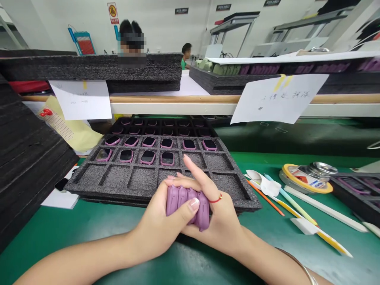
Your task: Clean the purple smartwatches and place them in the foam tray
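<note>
Both my hands meet just in front of a black foam tray [118,180]. My left hand [158,225] wraps round a purple watch strap [185,200], its thumb pressing on the ribbed band. My right hand [216,215] cups the same strap from beneath, with the forefinger stretched out over the tray's edge and a red thread ring on one finger. The tray's two far rows hold several purple smartwatch bodies [148,156] with dark screens. Its near pockets are bare foam.
A second tray of watches [162,126] lies behind the first. Black foam sheets [26,158] are stacked at the left. To the right lie white and coloured sticks [292,202], a tape roll [305,180] and another tray [356,194]. Paper labels [279,99] hang from the shelf; other people sit beyond.
</note>
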Demonstrator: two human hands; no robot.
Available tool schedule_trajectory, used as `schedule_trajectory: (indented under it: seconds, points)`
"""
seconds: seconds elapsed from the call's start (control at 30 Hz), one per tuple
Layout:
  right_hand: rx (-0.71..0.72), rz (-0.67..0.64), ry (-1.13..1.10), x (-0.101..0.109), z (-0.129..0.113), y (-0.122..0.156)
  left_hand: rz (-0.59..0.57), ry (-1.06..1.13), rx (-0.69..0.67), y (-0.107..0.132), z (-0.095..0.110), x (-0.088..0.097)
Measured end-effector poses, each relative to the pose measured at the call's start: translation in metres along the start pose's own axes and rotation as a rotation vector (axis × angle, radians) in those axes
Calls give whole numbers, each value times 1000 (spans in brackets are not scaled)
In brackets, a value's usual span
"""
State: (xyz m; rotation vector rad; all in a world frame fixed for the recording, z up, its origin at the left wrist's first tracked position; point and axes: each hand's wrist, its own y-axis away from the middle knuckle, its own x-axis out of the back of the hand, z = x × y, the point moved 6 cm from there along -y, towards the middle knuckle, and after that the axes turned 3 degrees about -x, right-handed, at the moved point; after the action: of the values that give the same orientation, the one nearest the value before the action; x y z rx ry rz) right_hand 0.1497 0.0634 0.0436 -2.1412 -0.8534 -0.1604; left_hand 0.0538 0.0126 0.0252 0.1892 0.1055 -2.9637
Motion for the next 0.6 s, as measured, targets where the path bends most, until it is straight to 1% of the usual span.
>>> schedule_trajectory:
  seconds: [0.03, 0.1, 0.2, 0.27, 0.43, 0.6]
  points:
    - [-1, 7, 11, -1, -1, 0, 11, 20, 17, -1, -2, 0]
    - [-10, 22, -15, -1, 0, 0, -9, 76, 66, -2, -5, 0]
    - [-28, 28, -130, 1, 3, 0, -69, 233, 169, 1, -6, -1]
    - [-40, 17, -190, 2, 6, 0, -85, 315, 218, 4, -6, 0]
    - [-67, -23, -250, 2, 9, 1, -60, 300, 260, 9, -8, 3]
    - [-72, -49, -301, 1, 9, 1, -37, 280, 261, 9, -10, 6]
